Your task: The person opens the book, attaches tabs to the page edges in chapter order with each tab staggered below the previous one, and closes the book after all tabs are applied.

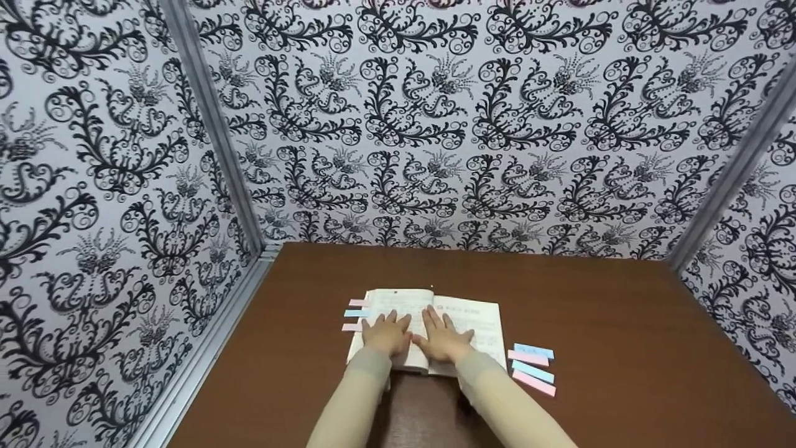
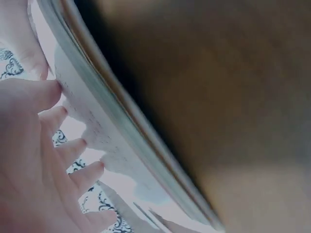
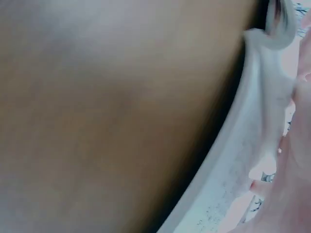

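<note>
An open book (image 1: 486,320) with printed pages lies on the brown table. My left hand (image 1: 387,336) rests on its left page, fingers spread and pointing away from me. On the right page, close to the centre fold, lies my right hand (image 1: 444,339), also with extended fingers. The thumbs come close together near the fold. In the left wrist view, the left fingertips (image 2: 90,175) are at the page, above the book's thick edge (image 2: 121,114). The right wrist view shows the curved page edge (image 3: 228,128) beside part of the right hand (image 3: 296,165).
Pink and blue paper strips (image 1: 356,313) stick out from the book's left side. Several more strips (image 1: 533,368) lie on the table (image 1: 622,348) just right of the book. Patterned walls (image 1: 435,124) with grey metal posts (image 1: 214,124) enclose the table's back and sides.
</note>
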### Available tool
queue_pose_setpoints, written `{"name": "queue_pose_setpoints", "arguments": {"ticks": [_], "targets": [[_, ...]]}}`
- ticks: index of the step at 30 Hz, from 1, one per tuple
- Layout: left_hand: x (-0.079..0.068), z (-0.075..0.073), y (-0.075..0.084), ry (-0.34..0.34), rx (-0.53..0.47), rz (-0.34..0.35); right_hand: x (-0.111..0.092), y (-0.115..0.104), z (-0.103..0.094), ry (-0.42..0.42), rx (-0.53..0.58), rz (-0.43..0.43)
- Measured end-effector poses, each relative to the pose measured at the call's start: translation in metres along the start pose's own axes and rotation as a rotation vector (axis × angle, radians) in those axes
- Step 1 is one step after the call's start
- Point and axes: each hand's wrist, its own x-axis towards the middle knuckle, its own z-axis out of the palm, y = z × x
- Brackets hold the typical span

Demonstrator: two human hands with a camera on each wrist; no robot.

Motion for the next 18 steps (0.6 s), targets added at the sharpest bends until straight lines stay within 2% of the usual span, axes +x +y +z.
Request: {"name": "queue_pose_setpoints", "arguments": {"ticks": [3, 9, 14, 18], "targets": [[0.003, -0.004, 0.001, 0.040, 0.020, 0.006, 0.000, 0.000, -0.008, 0.008, 0.032, -0.049], [0.012, -0.001, 0.012, 0.093, 0.033, 0.040, -0.004, 0.008, -0.023, 0.078, 0.050, -0.116], [0.018, -0.003, 0.025, 0.122, 0.047, 0.078, -0.011, 0.019, -0.036, 0.121, 0.085, -0.099], [0.019, -0.009, 0.035, 0.145, 0.038, 0.074, -0.016, 0.030, -0.043, 0.145, 0.094, -0.092]]}}
